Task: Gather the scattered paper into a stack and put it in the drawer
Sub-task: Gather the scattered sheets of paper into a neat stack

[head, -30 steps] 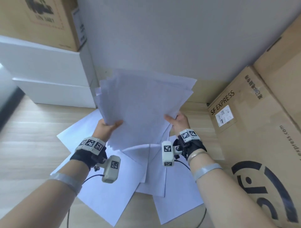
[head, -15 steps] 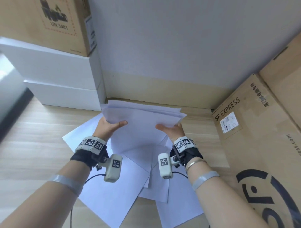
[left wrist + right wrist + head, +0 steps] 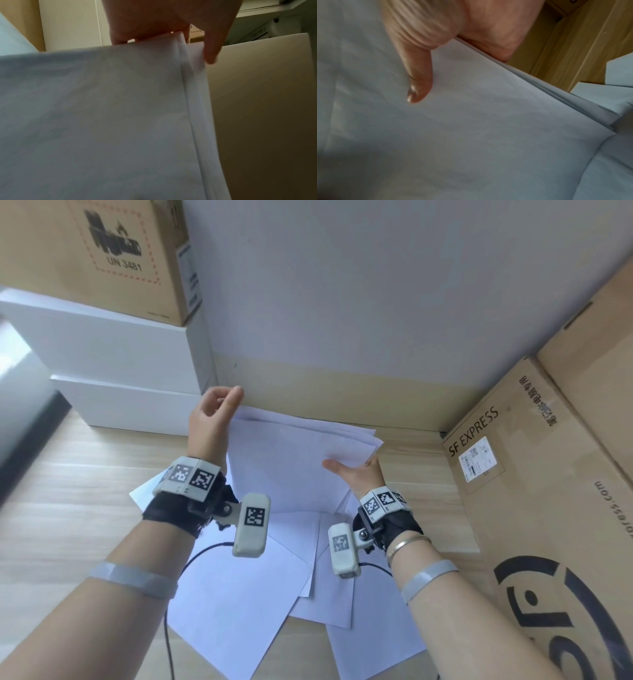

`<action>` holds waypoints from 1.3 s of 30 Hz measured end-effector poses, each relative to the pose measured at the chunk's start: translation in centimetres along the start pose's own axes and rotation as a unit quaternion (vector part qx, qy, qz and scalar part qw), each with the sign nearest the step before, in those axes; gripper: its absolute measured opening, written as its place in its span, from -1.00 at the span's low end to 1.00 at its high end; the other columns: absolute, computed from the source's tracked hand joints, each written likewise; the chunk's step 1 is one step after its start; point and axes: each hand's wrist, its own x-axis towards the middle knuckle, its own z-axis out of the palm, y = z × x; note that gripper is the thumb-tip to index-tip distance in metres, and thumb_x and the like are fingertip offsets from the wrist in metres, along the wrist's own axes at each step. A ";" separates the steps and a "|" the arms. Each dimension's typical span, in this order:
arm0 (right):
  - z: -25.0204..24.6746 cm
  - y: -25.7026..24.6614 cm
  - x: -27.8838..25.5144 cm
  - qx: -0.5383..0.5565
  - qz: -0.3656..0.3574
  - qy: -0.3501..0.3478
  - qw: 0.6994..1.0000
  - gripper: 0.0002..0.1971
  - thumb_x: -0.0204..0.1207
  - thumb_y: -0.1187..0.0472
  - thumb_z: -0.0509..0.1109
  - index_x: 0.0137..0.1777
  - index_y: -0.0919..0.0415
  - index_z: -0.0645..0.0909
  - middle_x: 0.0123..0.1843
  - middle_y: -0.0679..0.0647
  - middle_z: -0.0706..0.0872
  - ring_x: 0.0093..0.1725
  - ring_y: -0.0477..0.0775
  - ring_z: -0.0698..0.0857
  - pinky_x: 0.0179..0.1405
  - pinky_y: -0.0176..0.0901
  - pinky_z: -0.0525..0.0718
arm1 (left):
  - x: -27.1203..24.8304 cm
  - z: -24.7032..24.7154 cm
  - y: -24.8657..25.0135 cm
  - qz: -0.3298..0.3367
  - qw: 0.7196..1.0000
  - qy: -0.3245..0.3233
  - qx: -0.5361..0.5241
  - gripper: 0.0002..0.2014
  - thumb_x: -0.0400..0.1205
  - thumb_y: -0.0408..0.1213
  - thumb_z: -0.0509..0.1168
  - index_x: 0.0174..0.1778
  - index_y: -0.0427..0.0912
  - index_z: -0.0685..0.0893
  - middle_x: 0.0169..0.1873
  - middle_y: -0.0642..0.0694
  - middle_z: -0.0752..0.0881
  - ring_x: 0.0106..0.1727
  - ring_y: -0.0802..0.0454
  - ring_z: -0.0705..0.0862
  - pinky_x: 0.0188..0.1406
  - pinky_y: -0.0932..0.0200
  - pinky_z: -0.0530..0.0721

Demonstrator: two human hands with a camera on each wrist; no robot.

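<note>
Nearest the camera, loose sheets point(image 3: 239, 611) lie overlapping on the wooden desk point(image 3: 68, 508) at lower centre, partly covered by both forearms and the wrist units; their lower corners are cut off by the frame edge.

At centre, the paper stack point(image 3: 291, 460) is held above those sheets, its edges uneven. The right hand point(image 3: 356, 477) grips the stack's right edge: the right wrist view shows the thumb point(image 3: 419, 75) flat on top and the fingers hidden beneath. The left hand point(image 3: 209, 422) is raised at the stack's far left corner. In the left wrist view its fingers point(image 3: 212, 51) are curled at the top edge of the sheets; blur leaves the contact uncertain, so its grip cannot be determined.

Beyond, white boxes point(image 3: 120, 364) at upper left, a cardboard carton point(image 3: 534, 474) at right, and the wall point(image 3: 342, 285). The drawer cannot be identified.
</note>
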 end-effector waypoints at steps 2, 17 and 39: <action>-0.1 -0.1 -0.3 -0.006 0.008 -0.018 1.000 -0.42 0.02 0.09 0.72 0.02 0.28 0.61 -0.01 0.10 0.75 -0.01 0.02 0.74 0.15 -0.13 0.71 | 0.0 0.4 -0.3 0.004 0.999 0.013 0.035 -0.94 0.40 -0.10 0.31 -0.36 0.07 0.57 -0.35 0.07 0.55 -0.23 0.10 0.47 -0.17 0.27 0.37; 0.4 2.5 -0.5 0.014 0.019 -0.036 0.999 -0.78 0.34 0.41 0.57 -0.28 0.13 0.60 -0.33 -0.13 0.74 -0.35 -0.19 0.70 -0.09 -0.19 0.60 | -3.0 -4.8 -8.7 -0.231 0.964 -0.128 0.017 -0.13 -0.28 0.01 0.71 0.00 -0.10 0.69 0.02 -0.15 0.76 0.10 -0.18 0.70 0.28 -0.12 0.58; 7.7 6.2 -0.9 -0.296 0.062 -0.186 0.935 -0.64 0.57 0.03 0.34 0.23 0.28 0.59 0.20 0.18 0.71 0.21 0.14 0.69 0.17 -0.13 0.57 | -5.9 -11.8 -12.9 -0.338 0.901 0.014 0.273 -0.74 0.58 -0.35 0.33 0.16 -0.36 0.62 -0.10 -0.29 0.62 -0.05 -0.14 0.57 -0.02 0.06 0.49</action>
